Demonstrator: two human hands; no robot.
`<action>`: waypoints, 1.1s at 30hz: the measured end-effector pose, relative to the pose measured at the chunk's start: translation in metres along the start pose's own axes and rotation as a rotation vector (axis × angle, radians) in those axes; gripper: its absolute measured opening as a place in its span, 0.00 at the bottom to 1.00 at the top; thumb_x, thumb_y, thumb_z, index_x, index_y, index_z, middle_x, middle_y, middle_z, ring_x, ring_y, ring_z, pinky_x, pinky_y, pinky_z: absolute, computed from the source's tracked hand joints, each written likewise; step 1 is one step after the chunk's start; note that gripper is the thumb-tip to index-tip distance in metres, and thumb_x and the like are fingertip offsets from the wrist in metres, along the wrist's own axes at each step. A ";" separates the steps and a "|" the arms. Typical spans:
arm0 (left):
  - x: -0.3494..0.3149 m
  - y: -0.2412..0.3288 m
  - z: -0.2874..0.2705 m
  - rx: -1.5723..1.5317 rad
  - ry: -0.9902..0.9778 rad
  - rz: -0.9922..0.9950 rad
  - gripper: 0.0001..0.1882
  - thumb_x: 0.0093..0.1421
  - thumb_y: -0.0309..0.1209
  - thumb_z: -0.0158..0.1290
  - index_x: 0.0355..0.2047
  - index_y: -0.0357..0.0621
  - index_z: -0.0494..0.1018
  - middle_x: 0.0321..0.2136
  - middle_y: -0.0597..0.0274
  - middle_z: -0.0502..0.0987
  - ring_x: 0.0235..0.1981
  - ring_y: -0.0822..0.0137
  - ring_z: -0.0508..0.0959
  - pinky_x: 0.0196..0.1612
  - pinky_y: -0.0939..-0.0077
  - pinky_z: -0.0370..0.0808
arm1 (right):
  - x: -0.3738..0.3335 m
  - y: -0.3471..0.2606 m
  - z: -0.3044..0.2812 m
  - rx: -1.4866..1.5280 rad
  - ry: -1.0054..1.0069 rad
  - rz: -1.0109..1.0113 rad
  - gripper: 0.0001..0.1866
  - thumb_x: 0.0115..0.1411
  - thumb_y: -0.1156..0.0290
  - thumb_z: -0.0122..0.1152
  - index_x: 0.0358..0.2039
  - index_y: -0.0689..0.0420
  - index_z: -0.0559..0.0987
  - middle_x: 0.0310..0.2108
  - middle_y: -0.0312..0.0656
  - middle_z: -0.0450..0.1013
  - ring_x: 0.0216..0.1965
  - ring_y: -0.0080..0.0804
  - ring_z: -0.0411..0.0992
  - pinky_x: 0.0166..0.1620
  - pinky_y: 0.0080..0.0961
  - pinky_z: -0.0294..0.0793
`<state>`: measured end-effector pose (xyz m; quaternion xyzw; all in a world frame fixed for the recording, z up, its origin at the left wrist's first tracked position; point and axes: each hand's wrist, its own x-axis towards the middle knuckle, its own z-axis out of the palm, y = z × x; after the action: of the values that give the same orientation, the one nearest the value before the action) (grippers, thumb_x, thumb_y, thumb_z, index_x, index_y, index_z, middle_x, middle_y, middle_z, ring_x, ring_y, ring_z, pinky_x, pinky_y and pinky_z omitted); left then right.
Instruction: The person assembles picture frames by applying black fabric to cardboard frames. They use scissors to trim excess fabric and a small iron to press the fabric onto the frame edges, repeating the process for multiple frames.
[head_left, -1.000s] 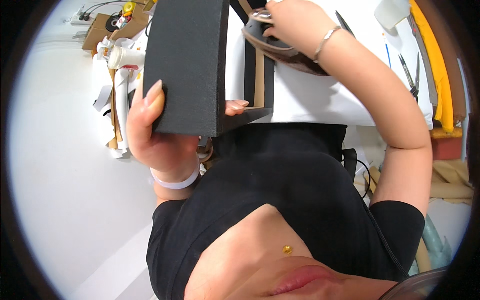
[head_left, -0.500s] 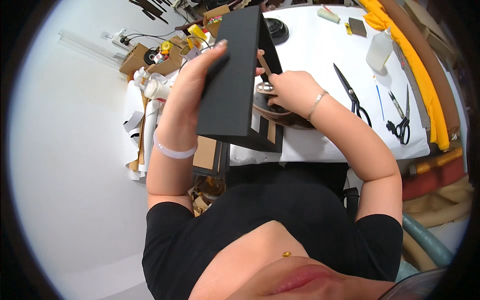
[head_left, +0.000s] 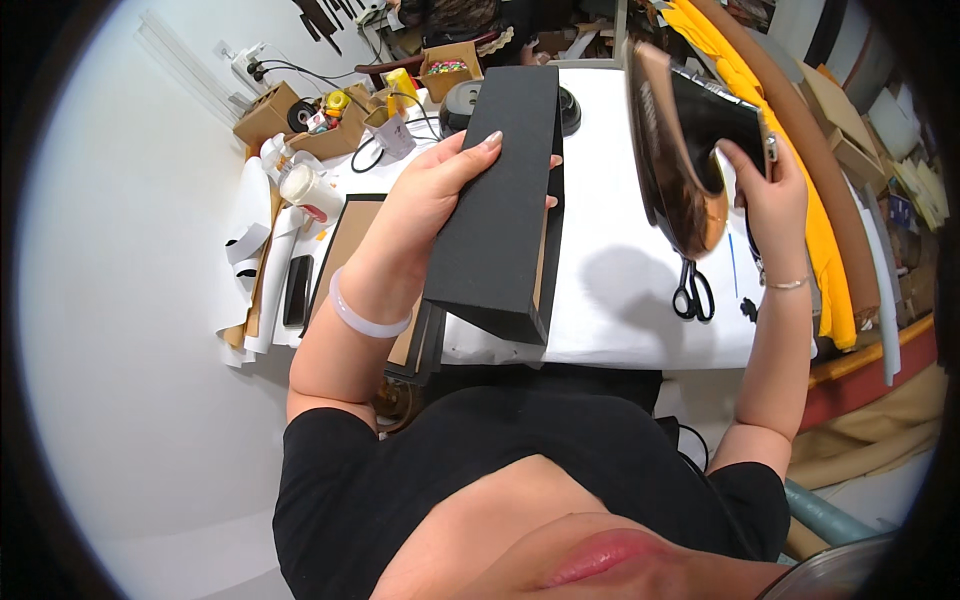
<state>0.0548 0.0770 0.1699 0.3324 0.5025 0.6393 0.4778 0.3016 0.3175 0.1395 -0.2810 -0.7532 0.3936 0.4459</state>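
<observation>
My left hand [head_left: 435,190] grips a long black box [head_left: 490,215] upright above the table, thumb on its near face and fingertips showing round its right edge. The box is black outside, with a tan strip visible along its lower right edge. To the right, my right hand [head_left: 775,205] is closed around the handle of a clothes iron [head_left: 668,170], which is raised off the table. Its shiny brownish soleplate faces left toward the box, apart from it, and is slightly blurred. Scissors [head_left: 683,303] lie below the iron, their blades hidden behind it.
White paper covers the table [head_left: 600,330]. A phone [head_left: 297,290], a whitish jar [head_left: 308,190] and black-and-tan boards [head_left: 350,235] lie on the left. Cardboard boxes [head_left: 268,112] stand behind them. Yellow cloth [head_left: 825,270] and a brown roll [head_left: 845,230] run along the right edge.
The iron has come away from beside the box, lifted up and to the right in my right hand. My left hand still holds the box, now slightly lower and farther right.
</observation>
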 end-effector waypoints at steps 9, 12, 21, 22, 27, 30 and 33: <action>-0.044 0.001 0.013 -0.108 0.013 0.083 0.19 0.74 0.33 0.47 0.61 0.37 0.66 0.47 0.46 0.81 0.37 0.57 0.86 0.42 0.66 0.85 | 0.044 0.018 0.070 0.527 0.046 0.023 0.18 0.67 0.55 0.66 0.27 0.51 0.73 0.19 0.32 0.70 0.19 0.19 0.69 0.25 0.17 0.68; -0.060 0.007 0.025 -0.155 0.017 0.075 0.25 0.73 0.30 0.47 0.67 0.35 0.59 0.54 0.45 0.76 0.53 0.56 0.81 0.46 0.61 0.86 | 0.038 0.005 0.075 0.596 0.093 0.042 0.17 0.66 0.58 0.68 0.28 0.53 0.73 0.20 0.34 0.71 0.19 0.20 0.69 0.24 0.17 0.68; -0.076 0.010 0.028 0.039 -0.056 0.256 0.28 0.71 0.24 0.51 0.68 0.33 0.57 0.58 0.55 0.73 0.58 0.70 0.74 0.59 0.73 0.72 | 0.012 -0.040 0.052 0.561 0.095 -0.180 0.15 0.69 0.60 0.61 0.30 0.54 0.72 0.20 0.34 0.70 0.19 0.19 0.69 0.24 0.17 0.68; -0.077 0.010 0.029 0.041 -0.056 0.277 0.28 0.71 0.24 0.51 0.68 0.33 0.57 0.59 0.56 0.72 0.59 0.70 0.72 0.61 0.73 0.71 | 0.008 -0.044 0.050 0.554 0.103 -0.196 0.14 0.70 0.60 0.61 0.30 0.54 0.72 0.20 0.34 0.70 0.19 0.20 0.69 0.24 0.17 0.68; -0.072 0.005 0.031 0.087 -0.043 0.393 0.28 0.71 0.24 0.52 0.68 0.32 0.57 0.58 0.57 0.73 0.59 0.71 0.72 0.61 0.74 0.70 | -0.011 -0.049 0.045 0.611 0.081 -0.241 0.12 0.67 0.65 0.66 0.32 0.58 0.74 0.20 0.35 0.70 0.20 0.22 0.70 0.23 0.18 0.69; -0.067 0.003 0.026 -0.031 -0.033 0.356 0.27 0.71 0.24 0.52 0.67 0.33 0.59 0.55 0.56 0.76 0.53 0.70 0.77 0.56 0.73 0.76 | -0.017 -0.053 0.036 0.475 0.066 -0.401 0.17 0.61 0.72 0.72 0.47 0.60 0.76 0.26 0.38 0.76 0.24 0.22 0.75 0.25 0.17 0.74; -0.066 -0.007 0.015 -0.149 0.032 0.364 0.22 0.72 0.30 0.52 0.63 0.36 0.65 0.49 0.52 0.80 0.42 0.64 0.84 0.44 0.70 0.85 | -0.029 -0.059 0.028 0.308 0.170 -0.433 0.13 0.62 0.74 0.69 0.41 0.61 0.74 0.25 0.41 0.76 0.22 0.26 0.74 0.26 0.22 0.75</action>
<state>0.0916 0.0203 0.1706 0.3715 0.3930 0.7557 0.3695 0.2848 0.2541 0.1684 -0.0746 -0.6868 0.3741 0.6187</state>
